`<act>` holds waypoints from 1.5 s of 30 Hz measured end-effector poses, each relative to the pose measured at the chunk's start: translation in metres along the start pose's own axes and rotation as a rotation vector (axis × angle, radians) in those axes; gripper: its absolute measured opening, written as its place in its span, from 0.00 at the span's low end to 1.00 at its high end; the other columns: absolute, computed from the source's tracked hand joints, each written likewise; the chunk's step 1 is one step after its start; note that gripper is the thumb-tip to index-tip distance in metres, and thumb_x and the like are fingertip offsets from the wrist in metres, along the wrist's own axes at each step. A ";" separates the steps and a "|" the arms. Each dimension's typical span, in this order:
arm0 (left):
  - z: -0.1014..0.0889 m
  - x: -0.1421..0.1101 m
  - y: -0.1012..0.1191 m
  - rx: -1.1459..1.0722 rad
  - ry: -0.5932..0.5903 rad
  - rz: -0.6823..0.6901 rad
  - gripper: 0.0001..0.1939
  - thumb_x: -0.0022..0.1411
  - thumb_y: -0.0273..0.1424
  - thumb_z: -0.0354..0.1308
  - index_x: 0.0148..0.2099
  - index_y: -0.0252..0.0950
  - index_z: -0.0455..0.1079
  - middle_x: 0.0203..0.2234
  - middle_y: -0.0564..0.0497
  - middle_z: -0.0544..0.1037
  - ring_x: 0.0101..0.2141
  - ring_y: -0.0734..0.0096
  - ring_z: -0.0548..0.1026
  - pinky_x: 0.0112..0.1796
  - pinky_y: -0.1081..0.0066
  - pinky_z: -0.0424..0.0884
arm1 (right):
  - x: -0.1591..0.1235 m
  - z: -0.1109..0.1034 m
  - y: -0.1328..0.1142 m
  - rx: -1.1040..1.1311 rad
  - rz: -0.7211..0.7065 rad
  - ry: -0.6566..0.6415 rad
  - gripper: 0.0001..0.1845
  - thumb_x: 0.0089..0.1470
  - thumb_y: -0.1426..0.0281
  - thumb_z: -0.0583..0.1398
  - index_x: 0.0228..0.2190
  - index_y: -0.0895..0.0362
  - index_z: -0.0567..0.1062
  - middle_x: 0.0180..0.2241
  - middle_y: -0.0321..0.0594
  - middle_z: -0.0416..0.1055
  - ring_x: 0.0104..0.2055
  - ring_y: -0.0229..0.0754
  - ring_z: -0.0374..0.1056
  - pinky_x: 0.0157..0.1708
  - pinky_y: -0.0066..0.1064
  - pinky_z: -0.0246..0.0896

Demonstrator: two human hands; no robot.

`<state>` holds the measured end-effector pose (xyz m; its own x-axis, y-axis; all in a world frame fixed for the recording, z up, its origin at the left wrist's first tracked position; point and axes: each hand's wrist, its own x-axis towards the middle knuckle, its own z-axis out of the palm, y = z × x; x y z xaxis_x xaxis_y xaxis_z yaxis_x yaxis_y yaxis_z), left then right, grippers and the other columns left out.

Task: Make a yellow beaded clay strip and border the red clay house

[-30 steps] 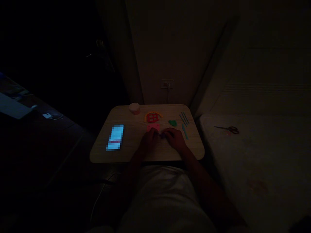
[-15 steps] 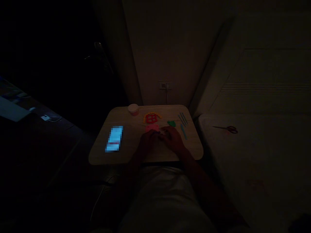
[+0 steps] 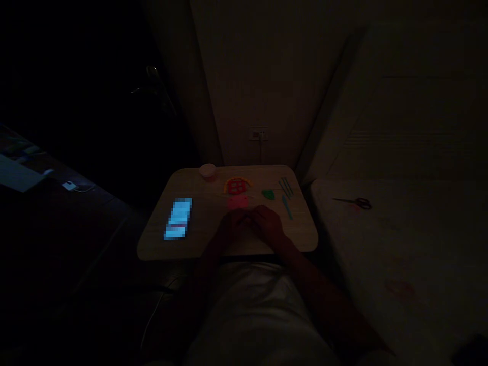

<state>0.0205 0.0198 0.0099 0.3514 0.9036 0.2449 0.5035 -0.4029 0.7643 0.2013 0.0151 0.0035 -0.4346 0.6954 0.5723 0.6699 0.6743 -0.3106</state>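
Note:
The scene is very dark. My left hand [image 3: 231, 227] and my right hand [image 3: 267, 223] rest together on a small wooden table [image 3: 198, 239], fingertips meeting near the middle. Their fingers look curled toward each other, and whatever is between them is hidden. Just beyond them lies a flat pink clay piece [image 3: 237, 203]. Behind it sits a red and yellow clay shape [image 3: 237, 185]. A green clay bit [image 3: 269, 193] lies to the right.
A lit phone [image 3: 178, 218] lies on the table's left. A small round tub [image 3: 208, 171] stands at the back edge. Thin teal tools [image 3: 286, 193] lie at the right. Scissors [image 3: 353, 202] rest on the bed to the right. A wall socket [image 3: 258, 134] is behind.
My hands have drawn back toward me from the pink clay piece, which now shows fully. The picture has become dimmer.

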 end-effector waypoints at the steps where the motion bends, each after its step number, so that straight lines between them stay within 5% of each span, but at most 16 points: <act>1: 0.000 0.001 0.001 -0.029 -0.007 -0.001 0.15 0.67 0.40 0.54 0.38 0.36 0.78 0.35 0.46 0.83 0.37 0.61 0.78 0.45 0.63 0.73 | 0.000 0.000 0.000 -0.010 0.004 0.003 0.15 0.67 0.66 0.54 0.37 0.56 0.80 0.34 0.47 0.75 0.37 0.46 0.67 0.36 0.36 0.62; 5: -0.001 0.004 -0.002 -0.126 -0.016 0.003 0.17 0.68 0.41 0.52 0.33 0.36 0.76 0.30 0.49 0.80 0.33 0.65 0.76 0.40 0.66 0.72 | 0.002 0.002 -0.001 -0.024 0.016 0.008 0.16 0.67 0.66 0.54 0.32 0.55 0.78 0.32 0.46 0.74 0.35 0.45 0.66 0.35 0.34 0.60; 11: -0.001 0.006 -0.005 -0.099 0.141 -0.052 0.19 0.67 0.40 0.52 0.27 0.36 0.70 0.24 0.51 0.75 0.28 0.69 0.71 0.34 0.68 0.69 | 0.003 0.002 -0.001 0.064 0.074 0.072 0.14 0.67 0.66 0.55 0.34 0.54 0.80 0.32 0.45 0.75 0.37 0.46 0.68 0.37 0.34 0.60; 15: -0.005 0.005 -0.003 -0.128 0.293 -0.127 0.16 0.66 0.36 0.51 0.27 0.37 0.69 0.24 0.52 0.75 0.29 0.69 0.72 0.36 0.68 0.69 | 0.001 -0.002 0.007 0.196 0.302 0.284 0.16 0.68 0.65 0.52 0.37 0.55 0.78 0.35 0.45 0.76 0.39 0.46 0.70 0.42 0.36 0.64; 18: -0.010 0.003 -0.006 -0.162 0.459 -0.258 0.16 0.66 0.35 0.48 0.27 0.37 0.68 0.25 0.51 0.75 0.30 0.68 0.72 0.35 0.68 0.69 | 0.000 -0.007 0.018 0.316 0.588 0.565 0.16 0.68 0.62 0.51 0.36 0.55 0.76 0.34 0.44 0.76 0.37 0.46 0.70 0.41 0.36 0.65; 20: -0.011 0.004 -0.009 -0.185 0.502 -0.291 0.16 0.66 0.35 0.48 0.29 0.37 0.70 0.27 0.50 0.77 0.32 0.67 0.74 0.36 0.68 0.70 | -0.001 -0.010 0.023 0.391 0.647 0.618 0.15 0.66 0.61 0.53 0.40 0.55 0.76 0.38 0.44 0.77 0.41 0.47 0.72 0.45 0.37 0.66; 25: -0.007 0.006 -0.008 -0.247 0.458 -0.224 0.10 0.61 0.33 0.54 0.40 0.37 0.75 0.38 0.49 0.82 0.41 0.64 0.77 0.46 0.66 0.72 | 0.000 -0.008 0.021 0.501 0.524 0.452 0.14 0.65 0.62 0.55 0.43 0.53 0.78 0.45 0.46 0.79 0.48 0.48 0.74 0.53 0.41 0.66; 34: -0.006 0.005 -0.004 -0.196 0.405 -0.212 0.10 0.61 0.30 0.52 0.36 0.37 0.74 0.34 0.50 0.81 0.39 0.65 0.77 0.44 0.67 0.72 | -0.001 -0.004 0.024 0.542 0.585 0.411 0.19 0.65 0.62 0.55 0.53 0.55 0.73 0.42 0.46 0.80 0.41 0.46 0.76 0.44 0.38 0.71; 41: -0.005 0.005 -0.007 -0.162 0.378 -0.229 0.10 0.61 0.29 0.52 0.37 0.36 0.75 0.34 0.51 0.81 0.38 0.65 0.77 0.43 0.68 0.72 | -0.002 -0.003 0.022 0.624 0.608 0.356 0.11 0.62 0.62 0.59 0.39 0.54 0.78 0.36 0.43 0.81 0.33 0.45 0.76 0.34 0.34 0.71; 45: -0.003 0.004 -0.007 -0.149 0.373 -0.219 0.09 0.62 0.29 0.52 0.36 0.37 0.74 0.34 0.51 0.81 0.39 0.65 0.77 0.43 0.68 0.72 | -0.002 -0.009 0.020 0.521 0.592 0.352 0.15 0.62 0.60 0.59 0.27 0.54 0.76 0.26 0.38 0.76 0.29 0.43 0.70 0.30 0.31 0.66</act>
<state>0.0156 0.0272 0.0074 -0.0730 0.9667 0.2451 0.4059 -0.1957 0.8927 0.2208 0.0251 0.0026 0.1680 0.9090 0.3813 0.3280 0.3133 -0.8912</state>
